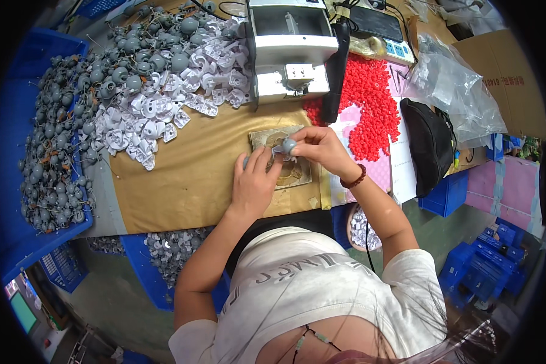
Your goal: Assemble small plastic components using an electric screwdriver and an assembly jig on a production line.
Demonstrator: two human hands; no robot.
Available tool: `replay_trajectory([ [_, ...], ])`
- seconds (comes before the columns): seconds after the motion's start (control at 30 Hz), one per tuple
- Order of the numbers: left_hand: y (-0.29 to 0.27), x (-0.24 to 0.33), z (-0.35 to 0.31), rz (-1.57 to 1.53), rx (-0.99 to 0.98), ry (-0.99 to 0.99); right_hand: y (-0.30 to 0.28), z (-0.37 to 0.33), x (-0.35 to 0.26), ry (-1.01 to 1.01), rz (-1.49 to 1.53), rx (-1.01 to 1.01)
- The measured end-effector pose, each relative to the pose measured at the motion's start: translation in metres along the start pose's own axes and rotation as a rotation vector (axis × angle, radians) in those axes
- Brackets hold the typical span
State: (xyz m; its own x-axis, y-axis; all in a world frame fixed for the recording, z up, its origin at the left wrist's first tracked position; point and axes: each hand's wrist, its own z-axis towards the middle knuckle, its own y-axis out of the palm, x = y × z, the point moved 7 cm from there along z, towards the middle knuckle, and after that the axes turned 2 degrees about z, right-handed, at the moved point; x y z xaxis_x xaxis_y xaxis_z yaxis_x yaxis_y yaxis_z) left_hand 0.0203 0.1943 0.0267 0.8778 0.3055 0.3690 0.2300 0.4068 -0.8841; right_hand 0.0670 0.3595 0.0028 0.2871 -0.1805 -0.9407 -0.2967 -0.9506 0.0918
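- Pinching a small grey ball (289,145), the right hand (321,148) has its thumb and fingertips closed on it.
- Just to the left of the ball is a little white bit (277,149), between the ball and the left hand (253,185). I can't tell if ball and bit touch.
- The ball is round, so it has no long side. The bit is mostly hidden, so I can't tell which way its long side points.
- The left fingers are bent, with tips right by the bit. They look nearest to it, but I can't tell if they grip it. Another grey round thing (246,162) peeks out at that hand's outer side.
- Under both hands is a square plate (303,174), on a gold-brown sheet (170,200).
- Farther off, white parts (142,121) lie to the left and red bits (373,103) to the right.
- A pale machine (292,48) stands past the plate.
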Motion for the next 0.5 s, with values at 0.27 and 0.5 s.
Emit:
replay_trajectory([
  [0.27, -0.004, -0.007, 0.002, -0.097, 0.011, 0.019, 0.022, -0.008, -0.025, -0.562, -0.926, 0.234],
  [0.5, -0.010, -0.005, 0.026, -0.193, 0.103, -0.177, 0.022, -0.011, -0.022, -0.475, -0.854, 0.292],
])
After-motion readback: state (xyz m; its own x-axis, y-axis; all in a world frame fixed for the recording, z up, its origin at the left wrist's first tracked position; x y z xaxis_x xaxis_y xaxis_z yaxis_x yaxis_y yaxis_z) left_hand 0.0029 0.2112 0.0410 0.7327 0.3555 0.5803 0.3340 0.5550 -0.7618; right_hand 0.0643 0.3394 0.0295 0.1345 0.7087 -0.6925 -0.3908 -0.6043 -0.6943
